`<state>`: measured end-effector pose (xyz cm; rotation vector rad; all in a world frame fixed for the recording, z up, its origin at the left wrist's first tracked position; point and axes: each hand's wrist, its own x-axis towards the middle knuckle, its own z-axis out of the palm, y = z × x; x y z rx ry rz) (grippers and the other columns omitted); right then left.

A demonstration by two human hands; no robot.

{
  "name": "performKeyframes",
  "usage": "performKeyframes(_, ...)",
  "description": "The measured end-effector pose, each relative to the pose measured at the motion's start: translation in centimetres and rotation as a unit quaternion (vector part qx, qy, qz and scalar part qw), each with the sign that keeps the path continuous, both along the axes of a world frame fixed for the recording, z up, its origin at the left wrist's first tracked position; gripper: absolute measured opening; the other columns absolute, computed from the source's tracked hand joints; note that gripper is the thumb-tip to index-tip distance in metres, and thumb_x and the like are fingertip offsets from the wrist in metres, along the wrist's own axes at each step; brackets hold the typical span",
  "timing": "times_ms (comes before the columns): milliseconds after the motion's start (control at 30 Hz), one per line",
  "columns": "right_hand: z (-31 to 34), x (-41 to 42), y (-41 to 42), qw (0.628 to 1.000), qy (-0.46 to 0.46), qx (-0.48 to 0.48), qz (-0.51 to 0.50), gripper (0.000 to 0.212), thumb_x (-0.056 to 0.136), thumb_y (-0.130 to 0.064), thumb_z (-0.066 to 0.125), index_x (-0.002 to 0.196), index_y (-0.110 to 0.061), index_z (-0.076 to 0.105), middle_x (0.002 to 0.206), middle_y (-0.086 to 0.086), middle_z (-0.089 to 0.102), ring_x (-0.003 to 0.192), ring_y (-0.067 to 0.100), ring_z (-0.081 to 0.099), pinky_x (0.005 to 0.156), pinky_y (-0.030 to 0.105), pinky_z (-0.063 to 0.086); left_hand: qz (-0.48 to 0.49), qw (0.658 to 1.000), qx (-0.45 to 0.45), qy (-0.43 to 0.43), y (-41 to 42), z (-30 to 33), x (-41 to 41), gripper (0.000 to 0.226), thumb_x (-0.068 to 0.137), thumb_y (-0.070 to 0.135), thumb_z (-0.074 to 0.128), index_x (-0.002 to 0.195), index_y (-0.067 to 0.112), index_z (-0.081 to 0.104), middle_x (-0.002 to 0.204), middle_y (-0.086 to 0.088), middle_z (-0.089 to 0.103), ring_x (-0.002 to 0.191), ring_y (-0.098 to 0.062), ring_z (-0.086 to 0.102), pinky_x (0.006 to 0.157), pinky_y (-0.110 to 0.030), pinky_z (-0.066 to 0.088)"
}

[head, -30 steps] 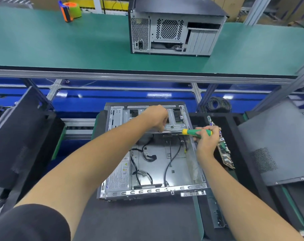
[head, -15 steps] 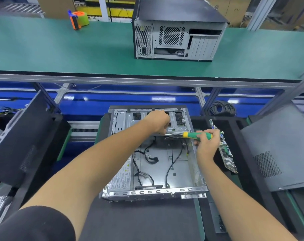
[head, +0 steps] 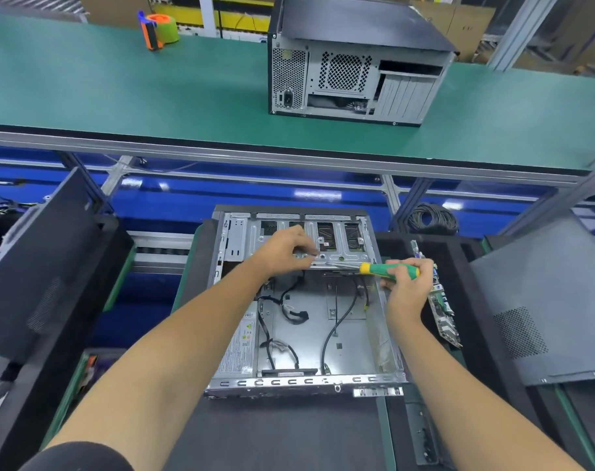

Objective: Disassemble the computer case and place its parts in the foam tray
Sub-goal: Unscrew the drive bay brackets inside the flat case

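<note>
Case location: computer case [head: 303, 334] lies open, centre, near me.
Left hand [head: 282, 251]: my fingers pinch at the drive bracket [head: 337, 246]; contents unclear.
Right hand [head: 406, 287]: I grasp the screwdriver [head: 389, 270].
Handling: rigid sheet steel, likely sharp-edged; hold by folded rims.

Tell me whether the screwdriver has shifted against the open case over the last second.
No. The screwdriver lies as before across the drive cage, tip at the same edge.
</note>
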<state>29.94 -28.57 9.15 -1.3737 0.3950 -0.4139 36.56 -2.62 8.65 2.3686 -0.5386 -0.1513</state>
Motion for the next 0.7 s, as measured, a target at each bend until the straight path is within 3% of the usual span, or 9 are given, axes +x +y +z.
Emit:
performKeyframes(133, 1.4, 1.1, 0.2, 0.999, -0.026, -0.039, 0.0, 0.027, 0.079, 0.007, 0.053, 0.095, -0.014, 0.049, 0.08, -0.001, 0.071, 0.073, 0.017, 0.071, 0.049, 0.028, 0.053, 0.011, 0.999, -0.031, -0.001, -0.1, -0.7, 0.2, 0.018, 0.088, 0.026, 0.076, 0.106, 0.023, 0.079, 0.106, 0.008, 0.063, 0.095, -0.002, 0.063, 0.09, -0.018, 0.051)
performKeyframes(267, 4.7, 3.9, 0.8, 0.992, -0.074, -0.103, 0.016, 0.033, 0.076, 0.003, 0.053, 0.091, -0.026, 0.048, 0.085, 0.003, 0.066, 0.078, 0.021, 0.072, 0.049, 0.029, 0.053, 0.033, 0.999, 0.003, -0.024, -0.8, -1.1, 0.3, 0.018, 0.083, 0.045, 0.071, 0.1, 0.038, 0.075, 0.098, 0.018, 0.063, 0.094, -0.001, 0.056, 0.08, -0.024, 0.05)
performKeyframes(400, 6.8, 6.5, 1.6, 0.987, -0.088, -0.131, 0.041, 0.031, 0.075, 0.001, 0.054, 0.09, -0.025, 0.047, 0.093, 0.011, 0.061, 0.081, 0.025, 0.071, 0.048, 0.03, 0.051, 0.049, 0.996, 0.025, -0.071, -1.5, -1.4, 0.1, 0.03, 0.076, 0.066, 0.055, 0.094, 0.047, 0.071, 0.093, 0.024, 0.065, 0.091, -0.003, 0.05, 0.076, -0.029, 0.049)
performKeyframes(500, 7.1, 7.8, 2.4, 0.982, -0.074, -0.15, 0.087, 0.032, 0.078, 0.007, 0.052, 0.09, -0.023, 0.047, 0.087, 0.008, 0.063, 0.08, 0.022, 0.07, 0.049, 0.028, 0.051, 0.059, 0.995, 0.012, -0.074, -1.2, -1.8, 0.4, 0.025, 0.079, 0.07, 0.064, 0.091, 0.049, 0.07, 0.09, 0.026, 0.066, 0.088, 0.002, 0.05, 0.073, -0.027, 0.049)
performKeyframes(633, 7.3, 8.8, 3.3, 0.98, -0.05, -0.163, 0.099, 0.031, 0.077, 0.006, 0.054, 0.087, -0.021, 0.046, 0.094, 0.031, 0.061, 0.078, 0.025, 0.067, 0.053, 0.029, 0.05, 0.074, 0.994, 0.009, -0.077, -1.3, -2.1, 0.8, 0.022, 0.083, 0.07, 0.067, 0.083, 0.048, 0.068, 0.083, 0.025, 0.065, 0.086, 0.007, 0.05, 0.063, -0.019, 0.036)
performKeyframes(700, 7.8, 9.3, 3.6, 0.979, -0.046, -0.169, 0.103, 0.027, 0.073, -0.001, 0.056, 0.086, -0.022, 0.045, 0.102, 0.036, 0.059, 0.079, 0.032, 0.066, 0.052, 0.032, 0.051, 0.085, 0.994, -0.014, -0.065, -1.4, -2.0, 0.8, 0.021, 0.085, 0.065, 0.068, 0.086, 0.044, 0.072, 0.082, 0.024, 0.064, 0.086, 0.006, 0.052, 0.064, -0.021, 0.039)
